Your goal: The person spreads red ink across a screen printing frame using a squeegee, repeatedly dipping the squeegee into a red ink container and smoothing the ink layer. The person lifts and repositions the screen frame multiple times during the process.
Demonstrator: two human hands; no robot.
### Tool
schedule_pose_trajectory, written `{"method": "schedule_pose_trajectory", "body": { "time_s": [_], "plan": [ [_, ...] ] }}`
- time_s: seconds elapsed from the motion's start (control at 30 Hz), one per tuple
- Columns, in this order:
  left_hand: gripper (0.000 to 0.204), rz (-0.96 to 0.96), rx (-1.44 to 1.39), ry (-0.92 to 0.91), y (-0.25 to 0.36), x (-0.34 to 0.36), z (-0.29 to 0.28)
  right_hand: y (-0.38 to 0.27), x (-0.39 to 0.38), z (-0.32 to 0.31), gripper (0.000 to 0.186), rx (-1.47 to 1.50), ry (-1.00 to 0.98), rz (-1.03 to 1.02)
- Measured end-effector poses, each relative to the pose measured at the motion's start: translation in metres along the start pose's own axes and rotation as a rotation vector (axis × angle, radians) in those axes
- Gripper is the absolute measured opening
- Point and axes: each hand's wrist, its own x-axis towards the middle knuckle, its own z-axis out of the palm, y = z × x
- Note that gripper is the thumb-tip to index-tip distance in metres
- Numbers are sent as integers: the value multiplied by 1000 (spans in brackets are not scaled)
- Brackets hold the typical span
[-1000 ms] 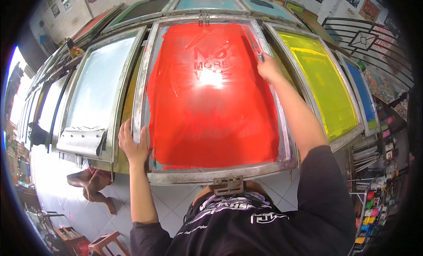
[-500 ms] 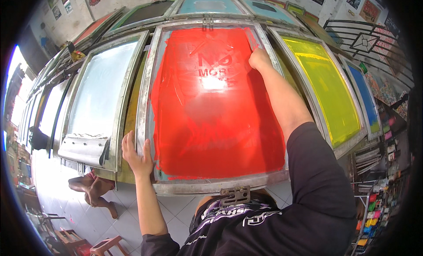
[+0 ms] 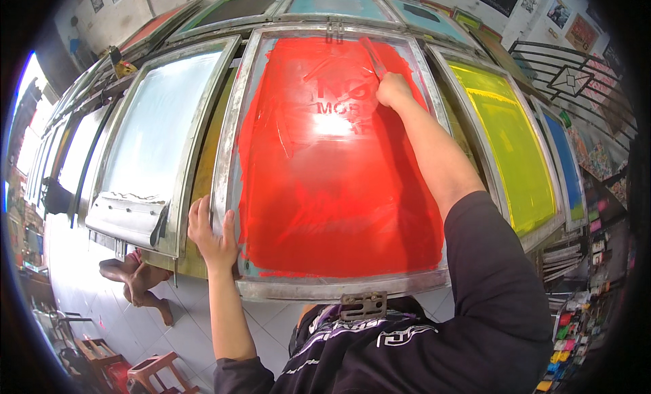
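Note:
In front of me a silk-screen frame [image 3: 325,289] holds a mesh spread with wet red ink [image 3: 325,231]. Dark lettering [image 3: 336,109] shows through the ink in the upper part. My right hand [image 3: 395,90] is closed around a slim, red-smeared spatula [image 3: 373,58]; its blade lies against the inked mesh near the far edge. At the near left, my left hand [image 3: 215,241] rests on the frame's side rail, fingers apart, its thumb on the inner side and the fingers on the outer.
A pale screen [image 3: 159,123] stands at the left, a yellow one [image 3: 505,150] and a blue one [image 3: 561,153] at the right. Metal hinges [image 3: 363,306] jut from the near rail. Another person's legs [image 3: 139,282] and wooden stools [image 3: 159,373] are at the lower left.
My right hand and the spatula have moved left, away from the right rail, and the spatula shows more plainly. My left hand stays on the rail.

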Motion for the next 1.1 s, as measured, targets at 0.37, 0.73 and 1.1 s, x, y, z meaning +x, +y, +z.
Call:
{"method": "schedule_pose_trajectory", "body": {
  "time_s": [0.37,0.73,1.1],
  "plan": [
    [48,-53,-5,-22,-4,-3,0,-48,-11,7,26,-85,-42,-94],
    [50,-115,-8,-36,-4,-5,-2,-88,-12,16,27,-62,-40,-161],
    [51,-144,-34,-44,-1,-4,-4,-99,7,25,30,-122,-58,-305]
  ]
}}
